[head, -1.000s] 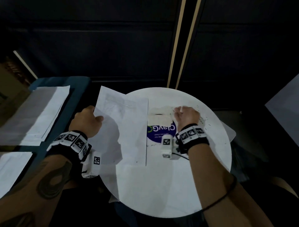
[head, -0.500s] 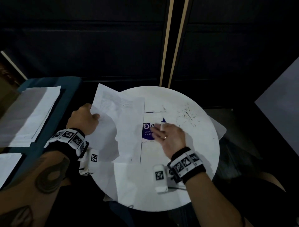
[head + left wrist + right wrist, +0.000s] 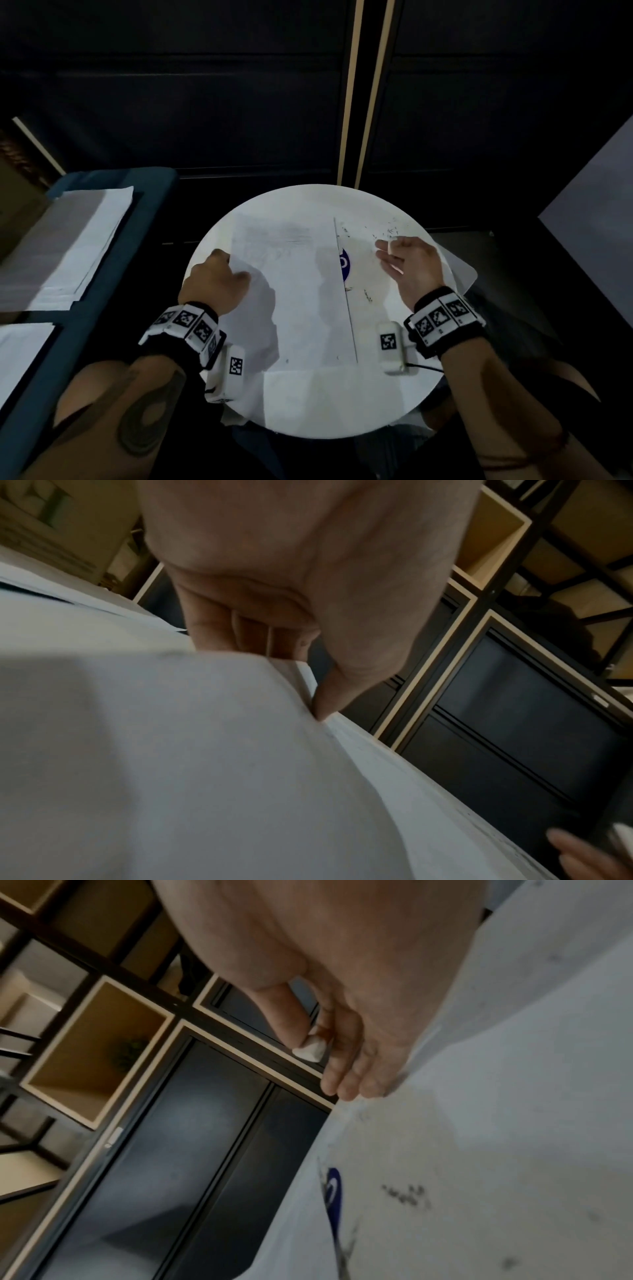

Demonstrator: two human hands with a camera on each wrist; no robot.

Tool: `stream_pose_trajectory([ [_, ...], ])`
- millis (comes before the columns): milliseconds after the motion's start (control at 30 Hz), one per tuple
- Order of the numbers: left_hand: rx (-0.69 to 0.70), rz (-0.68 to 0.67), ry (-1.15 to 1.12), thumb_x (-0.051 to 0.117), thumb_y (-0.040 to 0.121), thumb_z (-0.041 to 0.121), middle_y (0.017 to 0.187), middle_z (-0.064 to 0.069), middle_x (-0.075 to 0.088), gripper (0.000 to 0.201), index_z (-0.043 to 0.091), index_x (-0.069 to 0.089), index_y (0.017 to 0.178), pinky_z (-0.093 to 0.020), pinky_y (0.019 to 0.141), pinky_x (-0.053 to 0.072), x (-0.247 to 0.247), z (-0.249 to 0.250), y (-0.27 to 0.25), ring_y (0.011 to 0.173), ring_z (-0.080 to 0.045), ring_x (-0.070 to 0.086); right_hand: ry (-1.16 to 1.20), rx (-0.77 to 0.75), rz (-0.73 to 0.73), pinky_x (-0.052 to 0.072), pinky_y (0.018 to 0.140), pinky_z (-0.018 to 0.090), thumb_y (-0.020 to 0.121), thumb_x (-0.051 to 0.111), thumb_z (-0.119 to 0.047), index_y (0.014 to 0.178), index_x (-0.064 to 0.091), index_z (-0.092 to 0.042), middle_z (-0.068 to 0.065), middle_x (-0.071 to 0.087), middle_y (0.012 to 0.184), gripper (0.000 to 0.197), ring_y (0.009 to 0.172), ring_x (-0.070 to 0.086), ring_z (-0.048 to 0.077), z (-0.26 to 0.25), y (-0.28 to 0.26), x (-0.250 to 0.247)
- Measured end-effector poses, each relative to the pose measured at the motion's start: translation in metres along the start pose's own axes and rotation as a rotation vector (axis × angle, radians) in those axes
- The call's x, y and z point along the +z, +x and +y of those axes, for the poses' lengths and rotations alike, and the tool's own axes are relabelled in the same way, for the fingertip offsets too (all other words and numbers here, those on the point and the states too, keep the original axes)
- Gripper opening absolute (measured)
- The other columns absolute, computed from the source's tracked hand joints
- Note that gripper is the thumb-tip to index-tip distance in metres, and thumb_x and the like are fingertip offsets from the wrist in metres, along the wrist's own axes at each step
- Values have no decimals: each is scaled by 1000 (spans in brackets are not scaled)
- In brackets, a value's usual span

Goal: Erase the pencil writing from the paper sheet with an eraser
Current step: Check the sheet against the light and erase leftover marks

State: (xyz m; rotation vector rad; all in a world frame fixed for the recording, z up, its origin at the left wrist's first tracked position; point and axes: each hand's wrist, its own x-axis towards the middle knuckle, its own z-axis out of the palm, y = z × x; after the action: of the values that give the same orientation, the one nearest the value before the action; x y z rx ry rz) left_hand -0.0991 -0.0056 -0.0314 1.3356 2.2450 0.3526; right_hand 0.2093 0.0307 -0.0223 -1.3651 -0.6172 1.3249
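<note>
A white paper sheet [image 3: 294, 287] with faint pencil writing near its top lies on the round white table [image 3: 325, 401]. My left hand [image 3: 215, 281] pinches the sheet's left edge between thumb and curled fingers; the left wrist view shows the thumb [image 3: 329, 707] pressing the paper [image 3: 171, 764]. My right hand [image 3: 407, 263] hovers over the table right of the sheet, its lower fingers stretched out. In the right wrist view its thumb and forefinger pinch a small white eraser [image 3: 310, 1049].
Dark eraser crumbs [image 3: 383, 233] lie scattered on the table's far right. A blue round sticker [image 3: 343, 263] peeks out beside the sheet's right edge. Stacks of paper [image 3: 65, 246] rest on a blue surface [image 3: 113, 301] to the left. Dark cabinets stand behind.
The left hand has pulled the sheet rightward onto the table, covering most of the blue sticker. The right hand moved from the table's middle out to the far right.
</note>
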Motion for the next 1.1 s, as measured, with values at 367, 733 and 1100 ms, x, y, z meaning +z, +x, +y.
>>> stream_pose_trajectory([
  [367,13,-22,212,59,100,51,122,-22,65,54,3,45,121,-44,91,54,15,15,-67,114,-43,65,-1172,-322,-566,47,85,31,100,60,-19,102,64,-13,3,70,109,7,102,62,22,46,-72,33],
  [733,540,-237,349,59,73,92,164,28,18,95,53,28,154,-45,127,14,4,-32,-51,155,-9,17,-1082,-380,-495,50,84,19,97,69,-20,91,67,-21,-8,72,100,6,94,66,9,35,-63,9],
  [1100,621,-244,411,42,70,103,172,19,-4,107,58,3,158,-53,128,-2,34,-16,-60,160,-16,-12,-1333,-467,-681,53,71,18,88,80,-23,91,79,-22,-9,70,85,4,78,65,6,36,-68,33],
])
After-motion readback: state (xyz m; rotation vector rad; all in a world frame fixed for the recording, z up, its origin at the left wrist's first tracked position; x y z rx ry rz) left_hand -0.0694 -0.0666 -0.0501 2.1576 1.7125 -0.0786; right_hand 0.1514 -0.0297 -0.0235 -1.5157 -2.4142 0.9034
